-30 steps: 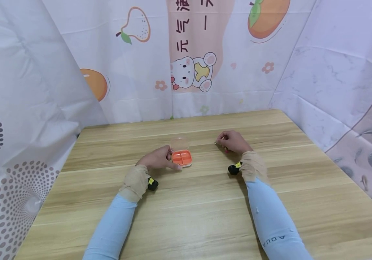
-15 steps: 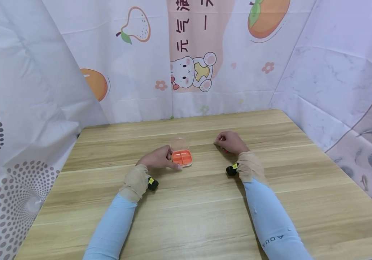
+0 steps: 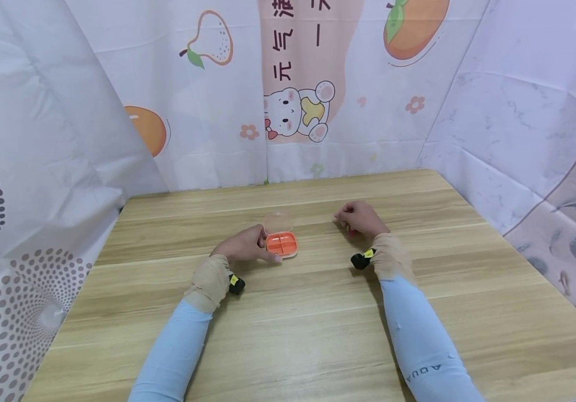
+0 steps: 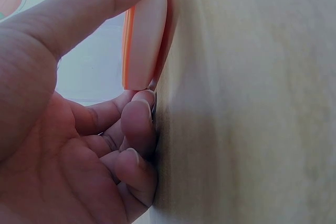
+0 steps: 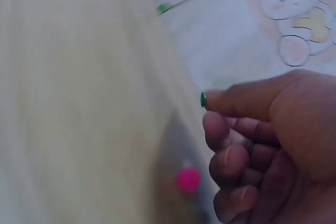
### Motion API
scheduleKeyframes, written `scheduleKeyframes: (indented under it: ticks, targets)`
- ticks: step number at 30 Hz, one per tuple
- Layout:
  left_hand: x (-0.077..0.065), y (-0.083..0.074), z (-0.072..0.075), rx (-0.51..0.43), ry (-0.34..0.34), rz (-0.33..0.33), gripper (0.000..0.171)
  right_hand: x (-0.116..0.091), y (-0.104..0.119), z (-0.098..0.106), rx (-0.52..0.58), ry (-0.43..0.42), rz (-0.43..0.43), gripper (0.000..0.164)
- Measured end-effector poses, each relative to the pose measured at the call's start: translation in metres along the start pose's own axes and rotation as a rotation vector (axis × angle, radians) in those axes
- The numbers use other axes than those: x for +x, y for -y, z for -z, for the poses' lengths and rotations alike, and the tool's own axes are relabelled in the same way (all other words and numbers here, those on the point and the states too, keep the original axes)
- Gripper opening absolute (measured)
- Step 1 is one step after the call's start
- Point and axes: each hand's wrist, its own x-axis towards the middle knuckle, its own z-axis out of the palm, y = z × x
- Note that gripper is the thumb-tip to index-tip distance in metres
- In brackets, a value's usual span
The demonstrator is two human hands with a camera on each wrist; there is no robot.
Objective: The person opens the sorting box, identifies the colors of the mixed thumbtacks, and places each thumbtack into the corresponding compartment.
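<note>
In the head view, my left hand (image 3: 244, 244) holds a small orange pill box (image 3: 281, 244) by its left and near sides. Its inside is split into several compartments, and its clear lid (image 3: 277, 222) stands open at the back. The left wrist view shows the thumb over the pale side of the box (image 4: 146, 45), with fingertips at its lower end. My right hand (image 3: 360, 218) is at the table to the right of the box. In the right wrist view, a tiny green piece (image 5: 203, 99) shows at its thumb tip, pinched. A round pink piece (image 5: 188, 179) lies below the curled fingers.
Everything rests on a wood-grain table (image 3: 298, 329). A printed white curtain (image 3: 207, 123) hangs behind its far edge, and more cloth hangs at both sides. Each wrist wears a small black camera (image 3: 236, 285).
The right hand moved slightly left, then back right. A small pale speck visible at its fingertips a second ago no longer shows clearly. The left hand and pill box stay put.
</note>
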Motion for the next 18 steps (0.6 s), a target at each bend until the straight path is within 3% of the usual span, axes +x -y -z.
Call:
scheduleKeyframes:
  ticks: [5, 9, 12, 18]
  targets:
    - [0.0, 0.0, 0.0, -0.002, -0.002, 0.003, 0.057, -0.002, 0.002, 0.008, 0.372, 0.029, -0.084, 0.035]
    - [0.0, 0.0, -0.001, -0.011, -0.003, 0.01, 0.058, -0.004, 0.003, 0.011, 0.614, 0.095, -0.163, 0.027]
    - [-0.001, 0.0, 0.0, -0.017, -0.004, 0.011, 0.058, -0.004, 0.002, 0.013, 0.797, 0.185, -0.215, 0.019]
    - [0.001, 0.003, -0.001, -0.018, -0.006, 0.004, 0.058, -0.001, -0.007, 0.018, 1.215, 0.45, -0.228, 0.025]
